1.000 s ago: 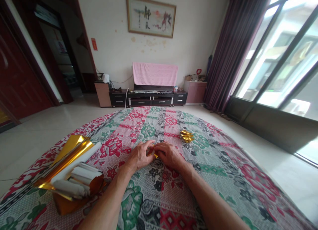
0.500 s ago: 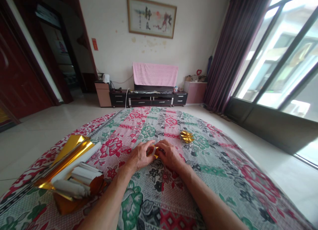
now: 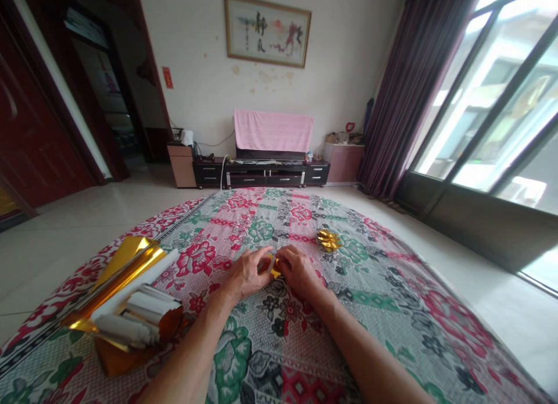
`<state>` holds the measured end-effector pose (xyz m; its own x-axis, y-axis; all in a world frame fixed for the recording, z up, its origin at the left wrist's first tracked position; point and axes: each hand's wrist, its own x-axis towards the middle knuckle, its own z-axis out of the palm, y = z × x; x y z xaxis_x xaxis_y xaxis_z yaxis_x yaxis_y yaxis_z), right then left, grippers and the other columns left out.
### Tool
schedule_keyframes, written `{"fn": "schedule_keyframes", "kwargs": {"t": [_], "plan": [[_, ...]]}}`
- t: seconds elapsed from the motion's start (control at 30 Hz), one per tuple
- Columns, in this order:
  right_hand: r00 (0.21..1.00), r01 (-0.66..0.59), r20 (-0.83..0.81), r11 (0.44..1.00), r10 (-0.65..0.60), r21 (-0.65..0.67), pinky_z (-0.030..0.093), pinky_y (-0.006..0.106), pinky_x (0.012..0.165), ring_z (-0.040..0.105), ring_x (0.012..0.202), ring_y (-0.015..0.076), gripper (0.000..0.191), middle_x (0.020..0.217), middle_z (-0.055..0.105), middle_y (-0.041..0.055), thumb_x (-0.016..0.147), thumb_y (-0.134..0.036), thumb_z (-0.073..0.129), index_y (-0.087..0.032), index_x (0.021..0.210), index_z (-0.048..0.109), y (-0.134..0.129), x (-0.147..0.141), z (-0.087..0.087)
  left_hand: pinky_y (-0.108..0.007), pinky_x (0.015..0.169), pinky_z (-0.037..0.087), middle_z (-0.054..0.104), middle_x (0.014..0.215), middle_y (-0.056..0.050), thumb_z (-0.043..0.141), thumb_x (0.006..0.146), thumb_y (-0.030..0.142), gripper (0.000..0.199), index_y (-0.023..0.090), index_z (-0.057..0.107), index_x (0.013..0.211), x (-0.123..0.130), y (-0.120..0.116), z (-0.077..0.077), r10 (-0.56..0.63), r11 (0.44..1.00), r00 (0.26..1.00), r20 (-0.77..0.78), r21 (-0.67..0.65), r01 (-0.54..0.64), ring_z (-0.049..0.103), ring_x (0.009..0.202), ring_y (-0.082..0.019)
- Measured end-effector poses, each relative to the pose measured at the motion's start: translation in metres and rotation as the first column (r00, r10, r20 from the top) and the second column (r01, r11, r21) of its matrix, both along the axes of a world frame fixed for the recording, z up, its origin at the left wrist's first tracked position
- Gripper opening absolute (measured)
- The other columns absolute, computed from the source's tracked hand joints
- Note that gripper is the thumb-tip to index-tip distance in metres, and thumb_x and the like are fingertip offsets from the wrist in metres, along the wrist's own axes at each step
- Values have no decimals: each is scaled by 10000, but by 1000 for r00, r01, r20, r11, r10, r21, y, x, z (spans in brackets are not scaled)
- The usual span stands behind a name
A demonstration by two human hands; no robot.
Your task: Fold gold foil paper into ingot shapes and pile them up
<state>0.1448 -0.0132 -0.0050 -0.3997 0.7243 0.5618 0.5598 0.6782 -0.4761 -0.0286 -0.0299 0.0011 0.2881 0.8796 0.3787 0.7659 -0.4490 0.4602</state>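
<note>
A small piece of gold foil paper (image 3: 275,267), pale on one side, is held between my two hands above the patterned cloth (image 3: 244,229). My left hand (image 3: 249,271) grips its left side, thumb and fingers curved round it. On the other side my right hand (image 3: 299,270) pinches the foil paper, its fingertips partly hidden behind the knuckles. Just beyond my right hand lies a folded gold foil piece (image 3: 329,240). To the left of my left forearm rest gold foil sheets (image 3: 135,258), some curled with their white backs (image 3: 150,306) showing.
The flowered cloth covers a round-edged surface in front of me. Farther off stands a low black cabinet (image 3: 265,180) against the wall, with a pink cloth (image 3: 274,129) draped over something on it. Purple curtains (image 3: 401,90) hang beside the window at the right.
Both hands stay almost in place on the foil paper. The foil between them has turned slightly, and a little more of its gold side shows.
</note>
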Motion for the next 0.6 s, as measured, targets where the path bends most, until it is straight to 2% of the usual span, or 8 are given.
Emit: {"fn": "schedule_keyframes", "kwargs": {"t": [0.1,0.33,0.43,0.53,0.6], "plan": [[999,-14,28,1000,14,4,426,246,718,549,774,137,194,812,585,43,758,-44,468,-169,747,616,0,0,0,-308,784,432,673,940,-13,613,653,247,579,237,472,1214,0,0,1,-22,1000,1000,17,-11,22,565,861,-207],[986,-91,141,996,89,12,417,232,713,542,770,130,227,791,593,30,746,-36,475,-176,776,652,-5,2,8,-313,790,427,671,935,-15,609,669,260,579,235,460,1227,-1,1,-1,-35,999,999,30,-23,36,561,852,-203],[984,-89,157,996,85,18,414,234,708,534,764,131,237,794,585,29,776,-76,483,-192,890,655,-9,1,11,-313,792,429,664,937,-27,612,675,281,587,231,456,1238,-2,1,-3,-29,999,999,31,-22,30,563,869,-204],[977,-115,187,993,106,39,407,250,746,523,782,131,333,831,571,27,795,-92,478,-240,1060,615,-11,0,13,-313,779,442,656,937,-45,602,685,300,584,218,456,1245,-1,1,-2,-8,1000,999,32,-13,8,570,873,-207],[969,-135,213,990,122,49,402,258,765,516,800,133,327,860,560,34,805,-111,479,-251,1065,619,-12,0,13,-313,783,448,660,930,-40,595,686,294,584,215,452,1247,-1,1,-2,-14,1000,999,42,-10,15,574,863,-200]]}}
